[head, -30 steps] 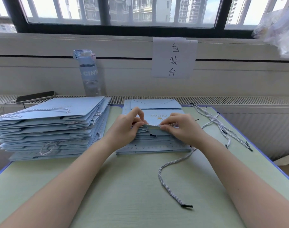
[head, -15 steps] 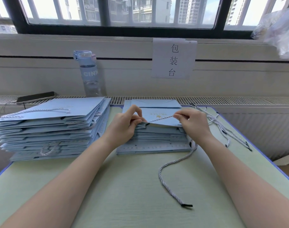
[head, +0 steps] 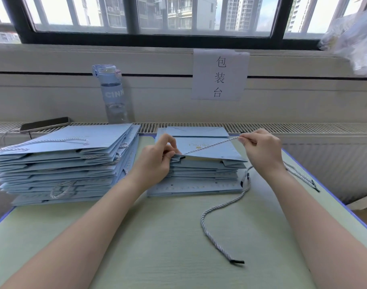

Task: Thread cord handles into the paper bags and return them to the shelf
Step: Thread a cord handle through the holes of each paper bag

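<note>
The wall sign reads 包装台 and the water bottle shows CINN; gold print on the top bag is too faint to read. That bag tops a stack on the pale green table under a window, left hand pinching its near edge, right hand pinching the cord drawn taut across it

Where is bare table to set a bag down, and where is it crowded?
Free: the near tabletop between the forearms, left of the trailing cord, and the near-left corner before the left bag stack. Crowded: the far half, with the middle bag stack too, and spare cords along the right edge.
</note>
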`<control>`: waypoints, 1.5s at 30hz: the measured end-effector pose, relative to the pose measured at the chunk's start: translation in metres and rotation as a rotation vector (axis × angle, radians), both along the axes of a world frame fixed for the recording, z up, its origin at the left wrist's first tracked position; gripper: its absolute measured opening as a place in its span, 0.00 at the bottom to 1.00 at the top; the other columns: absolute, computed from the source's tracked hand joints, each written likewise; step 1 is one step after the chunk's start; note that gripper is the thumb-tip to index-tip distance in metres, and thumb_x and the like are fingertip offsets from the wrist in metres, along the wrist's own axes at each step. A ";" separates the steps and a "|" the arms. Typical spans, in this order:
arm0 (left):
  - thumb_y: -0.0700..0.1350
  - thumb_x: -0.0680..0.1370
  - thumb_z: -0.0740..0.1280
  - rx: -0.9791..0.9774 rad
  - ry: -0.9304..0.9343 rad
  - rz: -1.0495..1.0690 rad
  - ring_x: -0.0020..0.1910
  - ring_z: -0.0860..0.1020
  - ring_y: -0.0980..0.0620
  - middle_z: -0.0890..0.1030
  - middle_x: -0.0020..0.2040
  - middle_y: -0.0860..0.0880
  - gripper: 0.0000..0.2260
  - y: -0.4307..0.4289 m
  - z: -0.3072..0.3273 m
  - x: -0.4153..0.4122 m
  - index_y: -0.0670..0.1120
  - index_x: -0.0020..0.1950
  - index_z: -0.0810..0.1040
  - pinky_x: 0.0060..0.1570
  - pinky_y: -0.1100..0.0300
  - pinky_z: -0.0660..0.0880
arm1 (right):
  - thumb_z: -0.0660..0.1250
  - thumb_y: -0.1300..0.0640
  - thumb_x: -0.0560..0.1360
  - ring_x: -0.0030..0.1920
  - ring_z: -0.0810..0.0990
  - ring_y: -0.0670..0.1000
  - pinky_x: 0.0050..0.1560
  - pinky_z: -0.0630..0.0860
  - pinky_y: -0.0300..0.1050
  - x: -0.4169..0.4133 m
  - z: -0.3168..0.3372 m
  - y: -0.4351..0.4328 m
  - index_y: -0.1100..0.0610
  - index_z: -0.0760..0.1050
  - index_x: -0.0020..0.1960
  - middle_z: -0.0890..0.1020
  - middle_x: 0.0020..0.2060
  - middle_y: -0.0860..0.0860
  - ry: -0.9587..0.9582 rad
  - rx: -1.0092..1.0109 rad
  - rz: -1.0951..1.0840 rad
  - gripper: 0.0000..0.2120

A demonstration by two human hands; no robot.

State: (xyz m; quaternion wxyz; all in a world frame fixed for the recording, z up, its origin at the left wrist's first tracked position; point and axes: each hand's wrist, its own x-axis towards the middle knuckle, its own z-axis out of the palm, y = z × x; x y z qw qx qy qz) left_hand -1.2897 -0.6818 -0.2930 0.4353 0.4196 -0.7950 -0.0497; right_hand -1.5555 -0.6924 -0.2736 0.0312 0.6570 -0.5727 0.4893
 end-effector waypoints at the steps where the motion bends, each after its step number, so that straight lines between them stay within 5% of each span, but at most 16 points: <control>1: 0.30 0.77 0.62 0.007 -0.013 -0.006 0.33 0.76 0.64 0.84 0.43 0.49 0.08 0.000 -0.001 0.000 0.43 0.49 0.70 0.34 0.72 0.68 | 0.68 0.62 0.75 0.41 0.74 0.50 0.43 0.62 0.32 0.001 0.001 0.001 0.63 0.83 0.49 0.81 0.42 0.57 0.001 0.005 0.015 0.07; 6: 0.32 0.76 0.62 0.095 -0.004 -0.038 0.40 0.77 0.56 0.80 0.42 0.55 0.11 0.004 0.001 -0.001 0.49 0.49 0.69 0.40 0.65 0.73 | 0.70 0.60 0.73 0.38 0.77 0.48 0.41 0.69 0.26 0.015 0.002 0.008 0.61 0.83 0.48 0.83 0.40 0.54 0.048 -0.009 0.194 0.07; 10: 0.44 0.77 0.66 0.174 -0.135 -0.024 0.44 0.75 0.56 0.75 0.50 0.57 0.12 0.003 -0.005 -0.003 0.53 0.57 0.68 0.44 0.60 0.71 | 0.70 0.58 0.73 0.36 0.76 0.45 0.40 0.74 0.33 0.041 0.001 0.017 0.61 0.83 0.47 0.82 0.37 0.52 0.055 -0.071 0.381 0.06; 13: 0.53 0.76 0.66 0.214 -0.129 0.068 0.47 0.72 0.57 0.70 0.58 0.58 0.24 0.002 -0.010 -0.009 0.50 0.69 0.64 0.47 0.64 0.66 | 0.68 0.56 0.73 0.37 0.77 0.43 0.39 0.73 0.32 0.056 0.009 0.028 0.60 0.82 0.47 0.80 0.36 0.48 -0.033 -0.134 0.477 0.09; 16: 0.57 0.76 0.64 0.054 0.032 -0.022 0.50 0.73 0.59 0.74 0.56 0.56 0.22 0.010 0.000 -0.018 0.49 0.66 0.70 0.48 0.67 0.68 | 0.68 0.58 0.73 0.38 0.77 0.43 0.40 0.72 0.31 0.069 0.016 0.040 0.60 0.82 0.48 0.79 0.37 0.45 -0.076 -0.137 0.597 0.07; 19: 0.55 0.77 0.59 -0.017 0.172 -0.139 0.38 0.75 0.61 0.78 0.37 0.61 0.10 0.019 0.011 -0.023 0.53 0.45 0.77 0.41 0.71 0.69 | 0.68 0.60 0.74 0.37 0.75 0.38 0.40 0.68 0.26 0.070 0.017 0.041 0.61 0.82 0.47 0.77 0.36 0.42 -0.032 -0.139 0.600 0.06; 22: 0.56 0.78 0.58 0.115 0.363 -0.143 0.30 0.69 0.58 0.71 0.28 0.56 0.13 0.017 0.015 -0.019 0.54 0.37 0.75 0.34 0.65 0.66 | 0.70 0.62 0.73 0.37 0.75 0.40 0.39 0.68 0.27 0.055 0.013 0.030 0.61 0.82 0.47 0.79 0.36 0.49 -0.047 -0.091 0.534 0.05; 27: 0.45 0.82 0.57 0.188 0.495 0.061 0.32 0.68 0.52 0.72 0.31 0.51 0.15 0.007 0.014 -0.008 0.49 0.37 0.74 0.36 0.59 0.65 | 0.71 0.60 0.72 0.36 0.77 0.45 0.43 0.76 0.42 0.028 0.004 0.014 0.60 0.83 0.49 0.82 0.38 0.49 -0.053 0.020 0.402 0.07; 32: 0.44 0.82 0.58 0.254 0.612 0.216 0.35 0.71 0.50 0.74 0.33 0.52 0.14 0.003 0.010 -0.006 0.49 0.38 0.75 0.40 0.56 0.69 | 0.72 0.62 0.71 0.35 0.75 0.44 0.39 0.68 0.27 0.019 0.000 0.008 0.60 0.83 0.48 0.83 0.38 0.53 0.067 0.009 0.298 0.06; 36: 0.43 0.82 0.57 0.238 0.609 0.235 0.31 0.69 0.56 0.73 0.33 0.53 0.12 0.006 0.014 -0.005 0.50 0.42 0.75 0.34 0.65 0.66 | 0.69 0.66 0.73 0.34 0.74 0.41 0.40 0.65 0.21 0.020 0.000 0.009 0.62 0.83 0.49 0.84 0.38 0.54 0.154 0.045 0.270 0.06; 40: 0.46 0.82 0.58 0.181 0.617 0.295 0.25 0.64 0.59 0.67 0.29 0.54 0.09 0.010 0.018 -0.009 0.48 0.46 0.76 0.27 0.69 0.61 | 0.62 0.66 0.77 0.31 0.75 0.37 0.37 0.67 0.23 0.022 -0.003 0.009 0.62 0.80 0.55 0.84 0.39 0.52 0.174 0.268 0.261 0.11; 45: 0.41 0.81 0.59 0.076 0.674 0.437 0.37 0.69 0.54 0.71 0.44 0.49 0.05 0.012 0.026 -0.007 0.49 0.50 0.73 0.39 0.66 0.66 | 0.68 0.62 0.74 0.35 0.79 0.36 0.44 0.75 0.29 0.038 0.000 0.019 0.57 0.82 0.49 0.84 0.38 0.48 -0.015 0.482 0.445 0.06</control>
